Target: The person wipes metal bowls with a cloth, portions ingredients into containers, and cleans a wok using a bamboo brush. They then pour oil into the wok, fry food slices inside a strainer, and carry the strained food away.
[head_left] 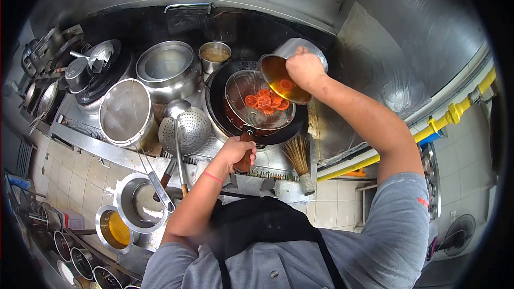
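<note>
My left hand (235,154) is closed around a brown wooden handle (247,156) at the near side of a round mesh strainer (243,101). Whether this handle belongs to the strainer or the vessel under it, I cannot tell. Red-orange slices, perhaps tomato, (265,101) lie in the mesh over a black wok (218,120). With my right hand (306,68) I grip the rim of a metal pot (316,48), tilted toward the strainer. Amber liquid and a red slice show inside its mouth; the fingers are partly hidden.
Left of the wok are a large strainer (125,109), a perforated skimmer (195,131), a ladle (176,108) and a lidded pot (165,61). A bamboo brush (300,155) lies at right. A basin (124,195) stands low left. A yellow pipe (455,112) runs along the right.
</note>
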